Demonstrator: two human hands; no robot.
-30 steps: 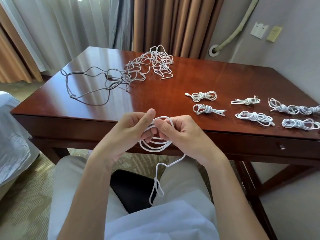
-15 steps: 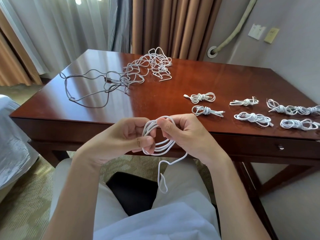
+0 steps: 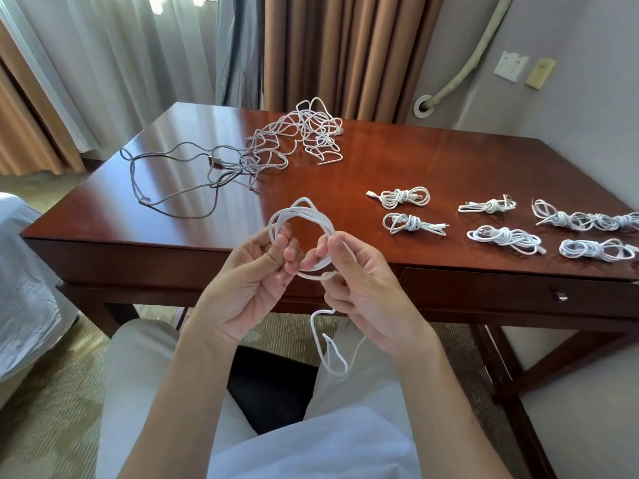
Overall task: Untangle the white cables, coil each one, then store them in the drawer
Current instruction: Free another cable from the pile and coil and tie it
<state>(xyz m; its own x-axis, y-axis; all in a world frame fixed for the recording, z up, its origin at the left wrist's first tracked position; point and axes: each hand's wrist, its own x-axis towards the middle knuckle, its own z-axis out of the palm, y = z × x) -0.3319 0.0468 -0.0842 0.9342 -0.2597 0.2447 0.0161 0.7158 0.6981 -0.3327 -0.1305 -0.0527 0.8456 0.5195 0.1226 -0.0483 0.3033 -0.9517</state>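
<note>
Head view: at frame centre the left hand [image 3: 256, 271] and right hand [image 3: 363, 281] pinch opposite sides of a looped white cable [image 3: 304, 216], its tail dangling below. Beyond, coiled bundles [image 3: 404, 198] lie right on the desk [image 3: 432, 167]; a tangled heap [image 3: 301, 140] sits upper centre.

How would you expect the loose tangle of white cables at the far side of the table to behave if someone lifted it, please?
The loose tangle of white cables would probably sag limply: its strands lie in slack curves. Interlaced loops would likely drag neighbouring strands and the grey cable along. It looks light, being thin cord.
</note>
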